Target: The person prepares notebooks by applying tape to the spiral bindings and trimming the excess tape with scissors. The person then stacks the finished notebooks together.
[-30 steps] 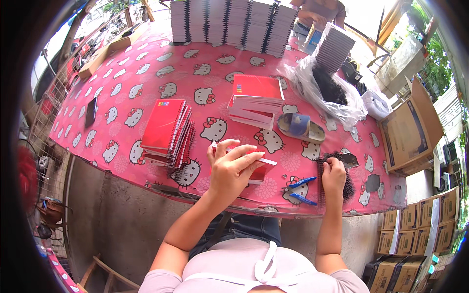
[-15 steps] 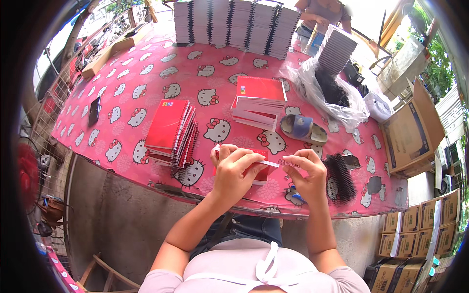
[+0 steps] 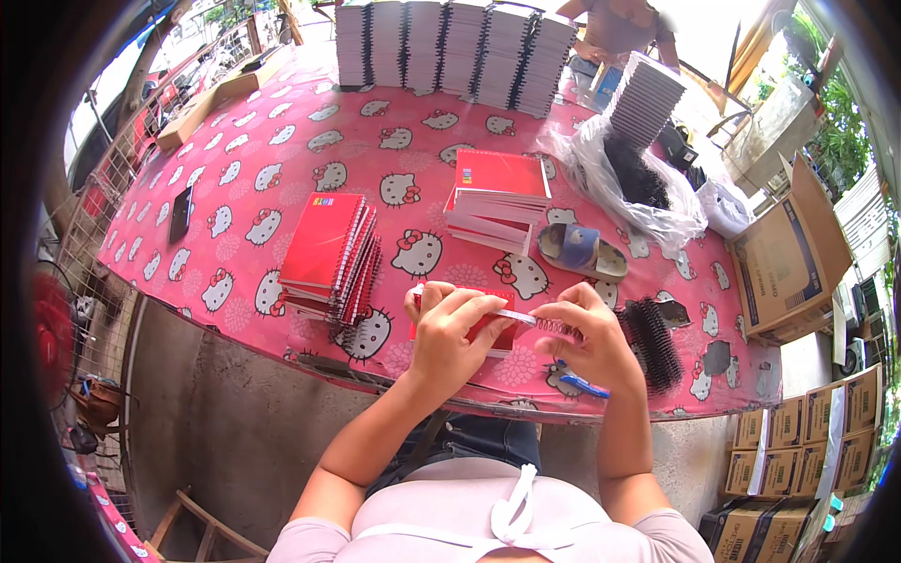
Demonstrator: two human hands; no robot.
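Note:
My left hand is closed round a small red notebook, its white page edge turned upward. At the notebook's right end, my right hand pinches a dark spiral binding coil. The coil's tip meets the corner of the page edge; whether it has entered the holes is too small to tell. A blue pen or cutter lies under my right wrist. Just right of that hand is a pile of black binding coils. Left of my left hand stands a stack of spiral-bound red notebooks.
Beyond my hands lie red notebooks without coils and a blue slipper. Tall stacks of bound books line the far edge. A plastic bag of coils, an open carton and a phone surround them. Another person stands behind.
My right hand has shifted slightly, its fingers now over the coil close to the notebook's end. My left hand keeps its grip. The person behind has moved their arms.

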